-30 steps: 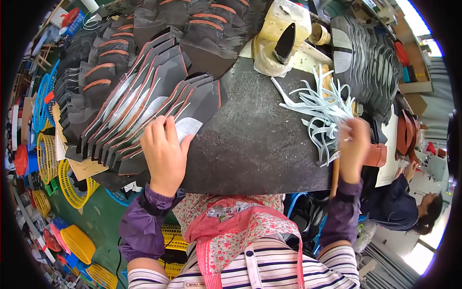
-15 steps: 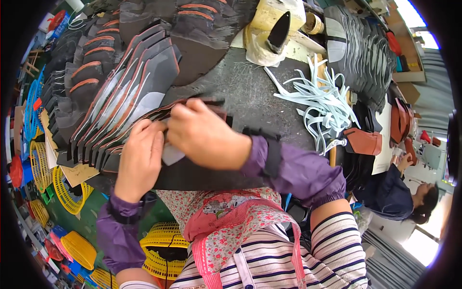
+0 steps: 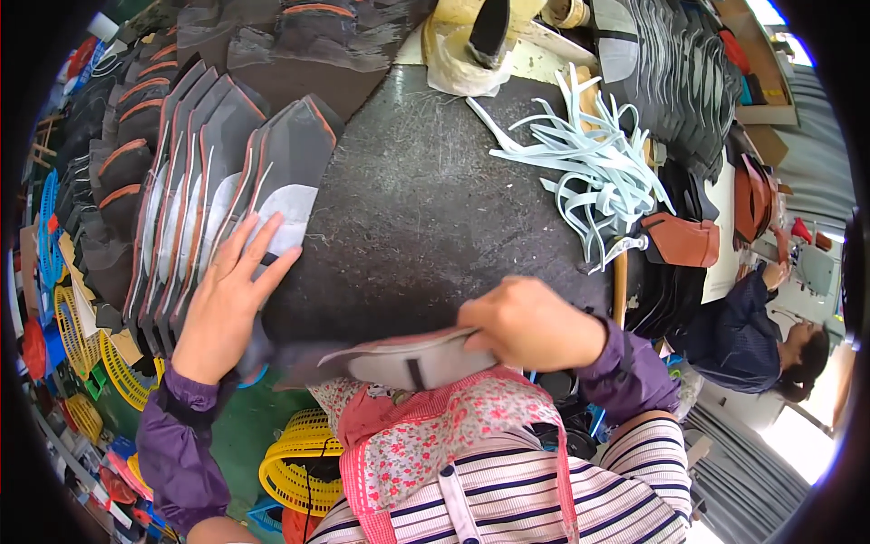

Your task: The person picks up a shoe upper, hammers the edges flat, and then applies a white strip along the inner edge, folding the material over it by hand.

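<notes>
My left hand [image 3: 234,295] lies with its fingers spread on the nearest piece of a fanned row of dark grey shoe upper pieces [image 3: 304,136]. These have reddish-orange edges and pale grey rounded patches. My right hand [image 3: 535,322] is closed on the right end of a single shoe upper piece [image 3: 385,367], held low over the table's near edge in front of my apron. That piece shows a pale grey lining with a short black strip across it. Its left end is smeared by motion.
Pale blue strips [image 3: 594,163] lie tangled on the black tabletop [image 3: 408,208], beside a brown leather piece [image 3: 684,240]. A yellowish container [image 3: 462,68] stands at the back, with more stacked dark pieces [image 3: 680,82] to its right. Yellow baskets [image 3: 304,453] sit below; a co-worker [image 3: 743,331] is at right.
My hands were together at the row's near end. My right hand has moved right and toward me with one shoe upper piece, and my left hand has spread onto the row.
</notes>
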`<action>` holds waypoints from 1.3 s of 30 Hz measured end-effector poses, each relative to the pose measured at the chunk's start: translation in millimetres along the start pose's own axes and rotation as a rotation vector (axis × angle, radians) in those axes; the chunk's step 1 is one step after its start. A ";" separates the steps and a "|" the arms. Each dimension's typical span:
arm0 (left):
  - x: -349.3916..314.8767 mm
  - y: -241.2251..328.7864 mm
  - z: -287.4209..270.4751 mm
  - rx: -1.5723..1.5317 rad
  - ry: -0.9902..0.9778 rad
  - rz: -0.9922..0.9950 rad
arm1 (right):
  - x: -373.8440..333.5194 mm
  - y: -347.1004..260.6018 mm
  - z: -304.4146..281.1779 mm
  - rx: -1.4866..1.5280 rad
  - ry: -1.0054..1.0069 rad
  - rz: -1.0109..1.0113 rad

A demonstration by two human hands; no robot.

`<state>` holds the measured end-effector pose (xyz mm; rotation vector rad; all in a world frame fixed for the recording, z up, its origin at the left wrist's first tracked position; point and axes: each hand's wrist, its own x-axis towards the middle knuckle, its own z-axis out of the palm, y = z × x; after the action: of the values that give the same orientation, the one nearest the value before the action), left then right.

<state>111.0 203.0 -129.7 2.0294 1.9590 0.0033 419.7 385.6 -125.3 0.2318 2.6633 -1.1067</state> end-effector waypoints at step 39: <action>165.5 180.3 70.7 -0.683 0.232 0.177 | -138.8 48.8 14.9 0.209 0.885 0.569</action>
<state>312.0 346.7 -191.6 1.7652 1.5733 0.8566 566.6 401.9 -128.6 1.7441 2.7782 -1.2504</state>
